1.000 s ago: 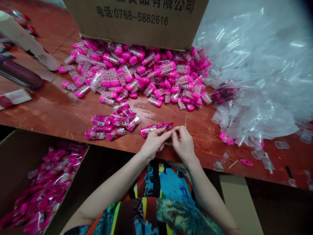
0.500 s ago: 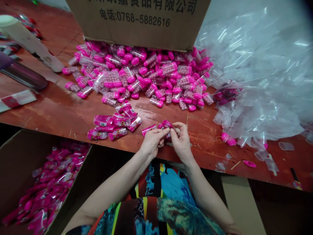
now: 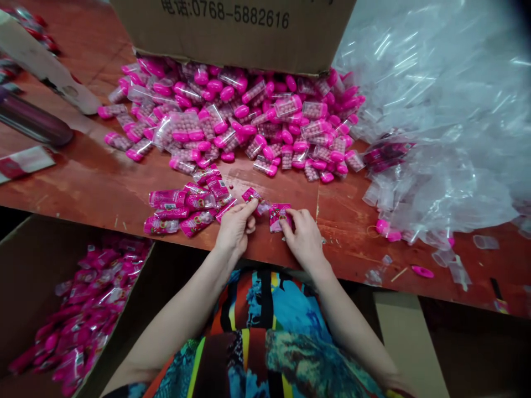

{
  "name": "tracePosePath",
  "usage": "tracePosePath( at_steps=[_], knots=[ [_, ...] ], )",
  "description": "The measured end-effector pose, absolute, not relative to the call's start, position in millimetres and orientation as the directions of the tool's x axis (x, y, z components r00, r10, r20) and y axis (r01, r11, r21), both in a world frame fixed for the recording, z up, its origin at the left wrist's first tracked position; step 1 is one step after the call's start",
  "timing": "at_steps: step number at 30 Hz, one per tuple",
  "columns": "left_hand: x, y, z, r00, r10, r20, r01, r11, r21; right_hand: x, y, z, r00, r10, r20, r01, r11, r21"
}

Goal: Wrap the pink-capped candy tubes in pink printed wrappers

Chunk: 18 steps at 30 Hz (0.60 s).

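My left hand [image 3: 235,226] rests near the table's front edge, fingers closed on a pink wrapped candy pack [image 3: 251,194] beside a small group of wrapped packs [image 3: 186,209]. My right hand [image 3: 303,237] pinches a pink printed wrapper [image 3: 279,214] lying flat on the table. The two hands are a short way apart. Behind them lies a big heap of clear candy tubes with pink caps [image 3: 244,124].
A large cardboard carton [image 3: 236,30] stands at the back over the heap. Crumpled clear plastic bags [image 3: 440,127] fill the right side. An open box of wrapped pink packs [image 3: 74,315] sits low at left. A dark tube [image 3: 33,122] lies at far left.
My hands have separated: the left moved left with a wrapped pack toward the group, and the right stayed holding a flat pink wrapper. The view shifted slightly.
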<state>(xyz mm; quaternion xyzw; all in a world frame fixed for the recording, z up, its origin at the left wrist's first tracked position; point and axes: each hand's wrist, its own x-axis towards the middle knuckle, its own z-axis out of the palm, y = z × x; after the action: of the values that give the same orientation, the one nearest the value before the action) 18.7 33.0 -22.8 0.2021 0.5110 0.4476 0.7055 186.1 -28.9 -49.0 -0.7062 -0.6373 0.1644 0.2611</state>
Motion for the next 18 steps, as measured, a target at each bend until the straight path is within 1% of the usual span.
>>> tracePosePath(
  at_steps=[1, 2, 6, 7, 8, 11, 13, 16, 18],
  knots=[
    [19.4, 32.0, -21.7, 0.098, 0.835, -0.541, -0.431, 0.525, 0.734, 183.5, -31.3, -49.8, 0.14, 0.985, 0.097, 0.84, -0.067, -0.539],
    [20.2, 30.7, -20.7, 0.117, 0.831, -0.544, -0.434, 0.535, 0.725, 181.9, -32.6, -50.4, 0.149, 0.984, 0.096, 0.847, -0.076, -0.526],
    [23.3, 26.6, -19.7, 0.177, 0.799, -0.574, -0.43, 0.588, 0.686, 192.3, -17.2, -50.3, 0.138, 0.982, 0.126, 0.784, -0.031, -0.62],
    [24.3, 26.7, -20.1, 0.189, 0.797, -0.574, -0.435, 0.592, 0.678, 198.1, -7.0, -49.1, 0.131, 0.979, 0.154, 0.786, -0.008, -0.618],
    [25.7, 27.1, -20.3, 0.197, 0.798, -0.57, -0.443, 0.591, 0.674, 204.0, 5.2, -47.1, 0.129, 0.973, 0.191, 0.806, 0.01, -0.592],
    [32.4, 29.0, -19.1, 0.226, 0.799, -0.557, -0.459, 0.592, 0.663, 215.2, 47.7, -37.7, 0.109, 0.952, 0.285, 0.913, 0.017, -0.408],
    [38.4, 29.5, -17.6, 0.237, 0.79, -0.565, -0.458, 0.604, 0.652, 213.3, 74.5, -31.2, 0.048, 0.955, 0.293, 0.955, 0.042, -0.293],
    [45.6, 29.1, -18.4, 0.219, 0.776, -0.592, -0.453, 0.618, 0.642, 198.7, 104.4, -25.4, -0.169, 0.954, 0.246, 0.97, 0.205, -0.129],
    [46.0, 28.7, -21.9, 0.194, 0.771, -0.607, -0.445, 0.62, 0.646, 187.8, 117.3, -24.7, -0.323, 0.922, 0.211, 0.942, 0.335, -0.019]
  ],
)
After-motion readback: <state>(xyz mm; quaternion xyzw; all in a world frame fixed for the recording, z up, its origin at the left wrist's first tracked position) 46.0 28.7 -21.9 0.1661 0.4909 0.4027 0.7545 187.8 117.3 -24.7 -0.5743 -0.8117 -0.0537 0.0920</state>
